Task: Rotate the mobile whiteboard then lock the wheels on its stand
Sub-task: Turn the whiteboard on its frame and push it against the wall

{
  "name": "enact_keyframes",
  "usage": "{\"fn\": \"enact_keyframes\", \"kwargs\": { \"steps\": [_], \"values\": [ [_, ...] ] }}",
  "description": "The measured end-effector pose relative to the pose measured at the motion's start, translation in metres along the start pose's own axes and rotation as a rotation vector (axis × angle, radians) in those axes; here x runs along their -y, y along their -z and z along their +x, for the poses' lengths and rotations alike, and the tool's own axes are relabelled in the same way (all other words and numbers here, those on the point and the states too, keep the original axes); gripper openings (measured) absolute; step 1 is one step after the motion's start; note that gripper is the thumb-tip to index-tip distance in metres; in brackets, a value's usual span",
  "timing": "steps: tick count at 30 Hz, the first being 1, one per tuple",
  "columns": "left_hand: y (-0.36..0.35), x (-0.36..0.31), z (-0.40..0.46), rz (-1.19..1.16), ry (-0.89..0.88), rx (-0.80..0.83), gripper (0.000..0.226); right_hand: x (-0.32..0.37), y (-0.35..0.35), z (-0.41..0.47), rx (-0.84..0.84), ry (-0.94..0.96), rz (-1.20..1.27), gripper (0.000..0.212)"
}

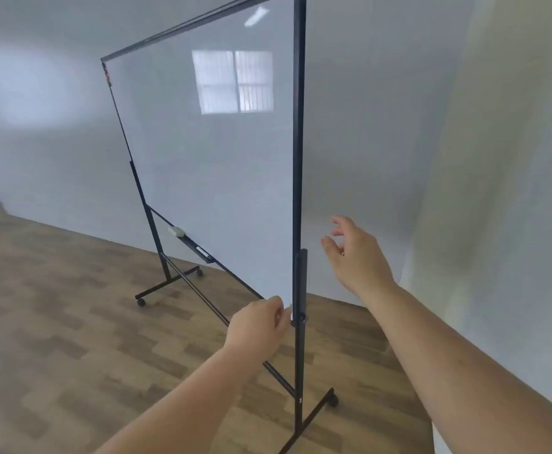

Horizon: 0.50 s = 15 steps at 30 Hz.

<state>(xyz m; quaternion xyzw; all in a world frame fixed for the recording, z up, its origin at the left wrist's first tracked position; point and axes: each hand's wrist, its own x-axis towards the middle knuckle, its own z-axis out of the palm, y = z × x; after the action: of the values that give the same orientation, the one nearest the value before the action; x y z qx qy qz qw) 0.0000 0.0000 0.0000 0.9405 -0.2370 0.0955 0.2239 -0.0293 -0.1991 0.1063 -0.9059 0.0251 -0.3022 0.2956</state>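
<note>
A large mobile whiteboard (209, 165) in a black frame stands on a black wheeled stand, seen at a steep angle from its near end. My left hand (258, 326) grips the board's lower near corner, beside the near upright post (299, 198). My right hand (356, 253) hovers open to the right of that post, fingers spread, touching nothing. A near caster (333, 400) sits at the end of the near foot bar. Two far casters (141, 302) (199, 272) rest on the floor under the far post.
A tray (191, 245) along the board's lower edge carries an eraser (176, 231) and a marker (202, 252). White walls stand close behind the board and to the right. Wood-pattern floor (55, 306) stretches to the left.
</note>
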Motion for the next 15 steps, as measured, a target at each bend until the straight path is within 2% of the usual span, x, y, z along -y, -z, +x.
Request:
{"fn": "enact_keyframes", "kwargs": {
  "steps": [3, 7, 10, 15],
  "values": [
    [-0.018, 0.007, 0.044, 0.044, 0.031, -0.025, 0.035, -0.007, -0.015, 0.044, 0.000, 0.033, -0.041, 0.055],
    [-0.047, 0.026, 0.110, -0.015, -0.024, -0.080, 0.077, -0.018, -0.044, 0.121, -0.032, 0.226, -0.133, 0.066],
    [-0.076, 0.045, 0.152, -0.009, -0.057, -0.040, 0.093, -0.028, -0.067, 0.173, -0.107, 0.379, -0.257, 0.073],
    [-0.111, 0.060, 0.199, 0.248, -0.271, 0.060, 0.121, -0.052, -0.088, 0.237, -0.118, 0.646, -0.472, 0.089]
  ]
}}
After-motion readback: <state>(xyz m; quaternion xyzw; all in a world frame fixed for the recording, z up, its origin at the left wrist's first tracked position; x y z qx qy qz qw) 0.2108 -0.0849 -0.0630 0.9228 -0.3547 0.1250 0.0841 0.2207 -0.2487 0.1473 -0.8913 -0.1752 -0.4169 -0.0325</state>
